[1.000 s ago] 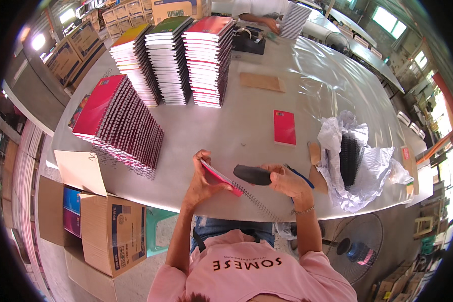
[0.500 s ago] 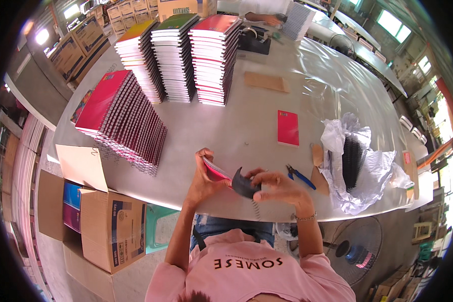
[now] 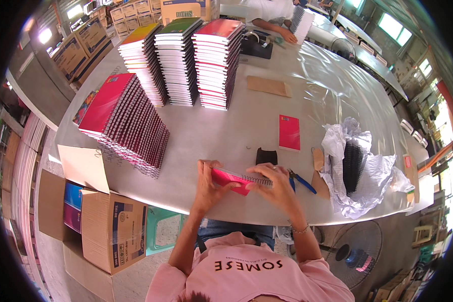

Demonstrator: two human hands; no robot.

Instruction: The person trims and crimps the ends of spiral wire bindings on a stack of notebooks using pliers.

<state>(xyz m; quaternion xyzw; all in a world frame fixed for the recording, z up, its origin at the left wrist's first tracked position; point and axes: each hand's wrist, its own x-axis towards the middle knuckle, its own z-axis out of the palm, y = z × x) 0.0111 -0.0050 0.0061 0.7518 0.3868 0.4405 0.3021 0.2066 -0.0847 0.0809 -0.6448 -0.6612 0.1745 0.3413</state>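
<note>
Over the table's near edge, my left hand (image 3: 209, 187) grips a small red notebook (image 3: 227, 180) by its left end, tilted, with its page edges facing up. My right hand (image 3: 277, 187) closes on a thin wire coil (image 3: 256, 179) that runs along the notebook's upper edge and sticks out past its right end. How far the coil is threaded through the holes, I cannot tell. Just beyond my right hand lies a black curved piece (image 3: 266, 156). Blue-handled pliers (image 3: 303, 182) rest to the right of that hand. Farther out, another red notebook (image 3: 289, 132) lies flat.
Crumpled white wrapping with black coils (image 3: 354, 168) lies at right. Tall notebook stacks (image 3: 175, 65) and a pile of red spiral notebooks (image 3: 128, 123) stand at left. An open carton (image 3: 113, 229) is below the left edge, a fan (image 3: 355, 251) below right. Another person's hand (image 3: 288, 35) rests across the table.
The black curved piece has left my right hand and lies on the table. That hand has moved onto the coil at the notebook, which is now more level. The other person's hand came forward.
</note>
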